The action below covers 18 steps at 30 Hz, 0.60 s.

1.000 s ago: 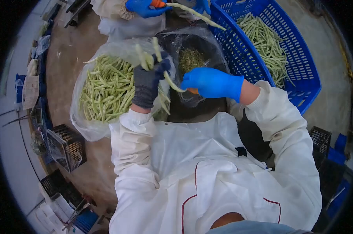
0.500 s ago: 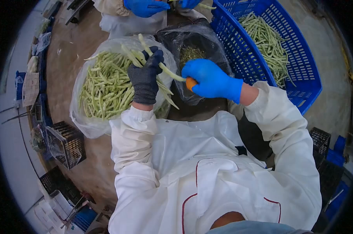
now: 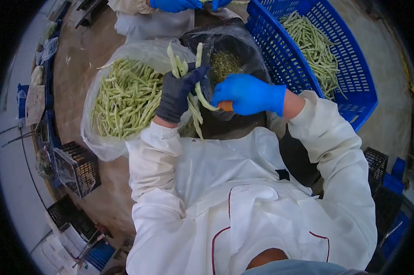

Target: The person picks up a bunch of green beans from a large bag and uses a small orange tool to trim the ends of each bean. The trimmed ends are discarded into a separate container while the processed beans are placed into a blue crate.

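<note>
My left hand (image 3: pixel 177 94), in a dark grey glove, is closed around several pale green beans (image 3: pixel 193 110). One longer bean (image 3: pixel 199 91) stands out from the bunch, its lower end curving to my right hand. My right hand (image 3: pixel 252 94), in a blue glove, is closed on a small orange thing (image 3: pixel 225 106) right at that bean's end; its kind is mostly hidden by the fingers. Left of my left hand, a clear plastic bag (image 3: pixel 90 137) holds a heap of green beans (image 3: pixel 124 103). Beyond my right hand, small green scraps (image 3: pixel 224 65) lie in a plastic-lined dark container (image 3: pixel 255 50).
A blue slatted crate (image 3: pixel 280 48) with more beans (image 3: pixel 307 46) stands at the upper right. Another person's blue-gloved hands (image 3: pixel 177 4) work at the top edge. Black crates (image 3: pixel 78 167) sit on the floor to the left.
My left hand has moved slightly right, turning the long bean from slanted to nearly upright. My right hand has lowered and shifted slightly, keeping the orange thing at the bean's lower end.
</note>
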### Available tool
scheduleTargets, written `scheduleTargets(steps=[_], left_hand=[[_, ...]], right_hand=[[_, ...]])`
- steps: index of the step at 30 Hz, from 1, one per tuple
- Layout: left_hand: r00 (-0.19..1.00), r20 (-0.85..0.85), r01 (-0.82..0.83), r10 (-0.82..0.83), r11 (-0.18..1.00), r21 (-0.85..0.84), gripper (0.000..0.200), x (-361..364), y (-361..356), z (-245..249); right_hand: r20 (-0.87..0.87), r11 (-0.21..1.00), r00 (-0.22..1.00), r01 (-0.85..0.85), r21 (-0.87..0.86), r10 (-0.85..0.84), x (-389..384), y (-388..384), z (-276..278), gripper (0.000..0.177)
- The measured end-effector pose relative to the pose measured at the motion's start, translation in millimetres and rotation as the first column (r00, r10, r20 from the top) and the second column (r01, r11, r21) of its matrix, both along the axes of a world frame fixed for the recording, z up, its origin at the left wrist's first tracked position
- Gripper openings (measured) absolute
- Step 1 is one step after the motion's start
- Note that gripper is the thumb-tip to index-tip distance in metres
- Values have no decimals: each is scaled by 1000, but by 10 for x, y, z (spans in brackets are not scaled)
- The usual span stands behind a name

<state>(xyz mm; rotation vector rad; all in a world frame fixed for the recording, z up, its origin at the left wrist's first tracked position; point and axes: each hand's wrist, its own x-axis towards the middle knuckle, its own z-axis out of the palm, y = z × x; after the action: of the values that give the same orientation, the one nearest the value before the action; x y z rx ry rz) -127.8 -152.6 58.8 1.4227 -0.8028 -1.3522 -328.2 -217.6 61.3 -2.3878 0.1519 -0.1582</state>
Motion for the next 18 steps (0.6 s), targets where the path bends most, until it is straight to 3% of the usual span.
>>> scheduleTargets(steps=[4,5,7,10,11,14,17,18], left_hand=[[992,-78,98,-96,995,12,25,57,11,-62],[991,22,129,-130,990,61,24,46,62,-133],[987,-64,154,-148,983,104,24,-125,109,12],[984,-117,153,-135,974,164,26,-161,85,128],[979,-170,134,-110,982,135,26,-117,88,86],[973,-227,-31,36,999,29,30,-10,39,28],[959,-202,-197,197,980,22,33,99,1,24],[950,-223,-224,221,974,10,32,119,-8,12]], right_hand=[[129,957,976,139,256,-176,-24,-128,99,16],[104,949,965,210,236,-240,-12,-152,121,16],[56,916,928,353,191,-370,8,-213,134,15],[183,835,820,550,3,-542,-11,-474,-17,17],[225,803,775,592,71,-591,-35,-546,-29,19],[205,790,767,610,58,-607,-104,-656,4,24],[293,845,830,522,-113,-474,-66,-552,-51,31],[175,873,856,474,111,-487,-51,-485,-62,31]])
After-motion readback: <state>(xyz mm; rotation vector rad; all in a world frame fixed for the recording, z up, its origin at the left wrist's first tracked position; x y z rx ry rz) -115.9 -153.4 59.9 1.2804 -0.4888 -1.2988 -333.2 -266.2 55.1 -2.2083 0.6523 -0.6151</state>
